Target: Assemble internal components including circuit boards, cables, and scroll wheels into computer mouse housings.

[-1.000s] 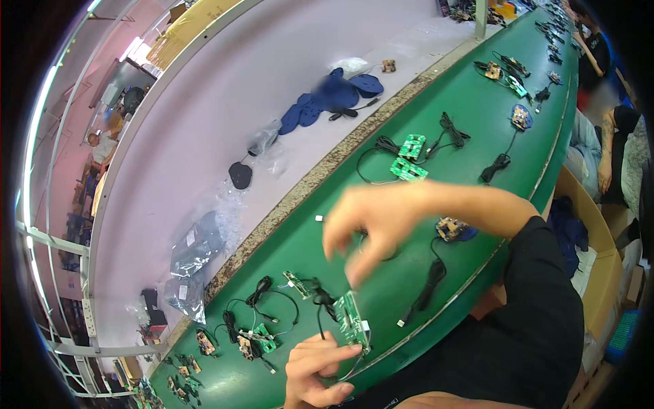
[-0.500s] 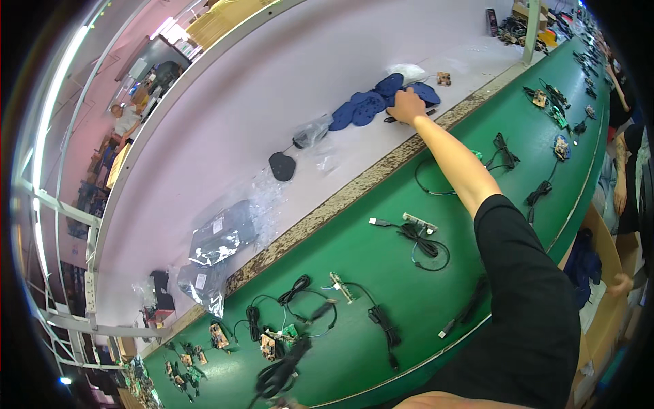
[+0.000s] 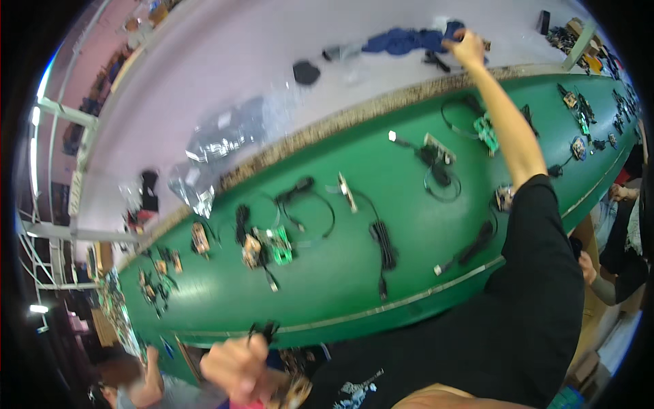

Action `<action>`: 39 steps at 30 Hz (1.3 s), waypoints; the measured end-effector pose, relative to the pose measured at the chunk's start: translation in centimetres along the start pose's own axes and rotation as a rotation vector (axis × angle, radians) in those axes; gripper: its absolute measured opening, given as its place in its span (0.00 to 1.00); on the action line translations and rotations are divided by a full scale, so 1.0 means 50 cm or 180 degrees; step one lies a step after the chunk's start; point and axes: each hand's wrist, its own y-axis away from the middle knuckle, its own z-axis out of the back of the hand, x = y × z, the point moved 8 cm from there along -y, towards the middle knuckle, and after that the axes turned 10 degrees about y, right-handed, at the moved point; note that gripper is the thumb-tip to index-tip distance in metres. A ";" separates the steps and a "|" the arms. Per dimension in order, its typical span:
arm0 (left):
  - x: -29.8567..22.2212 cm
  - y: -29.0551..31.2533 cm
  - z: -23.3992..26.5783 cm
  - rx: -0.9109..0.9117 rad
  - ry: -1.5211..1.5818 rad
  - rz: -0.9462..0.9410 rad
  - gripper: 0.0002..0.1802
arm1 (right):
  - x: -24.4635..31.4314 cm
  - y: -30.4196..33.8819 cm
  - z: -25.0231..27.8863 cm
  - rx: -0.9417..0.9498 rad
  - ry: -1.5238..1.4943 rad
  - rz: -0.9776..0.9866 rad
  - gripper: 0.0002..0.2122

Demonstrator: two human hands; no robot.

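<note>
My right hand (image 3: pixel 469 52) reaches out to the far shelf, its fingers closed on the edge of a dark-blue piece (image 3: pixel 453 29). Left of it lie more dark-blue rounded pieces (image 3: pixel 402 41) in an overlapping row. A small black part (image 3: pixel 436 61) rests just below them. Low in the view, blurred by motion, my left hand (image 3: pixel 235 365) is curled round a bundled black cable (image 3: pixel 264 332), which sticks out above the fingers. A brown circuit board (image 3: pixel 298 391) shows beside that hand; whether it hangs from the cable I cannot tell.
Across the green bench (image 3: pixel 327 273) lie several circuit boards with cables, such as a green board (image 3: pixel 278 245) and a cable coil (image 3: pixel 383 245). The shelf holds clear plastic bags (image 3: pixel 221 133) and a black rounded piece (image 3: pixel 306 72). Other people (image 3: pixel 616 259) work at the right and lower left.
The view has swung, so the bench sits higher. My right hand has closed on a blue piece and drawn it up a little. My left hand has come into view with the cable.
</note>
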 end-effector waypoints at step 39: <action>0.286 0.063 0.114 -0.0436 -0.2037 0.1108 0.19 | 0.416 0.826 0.174 0.2020 -0.0145 0.1808 0.40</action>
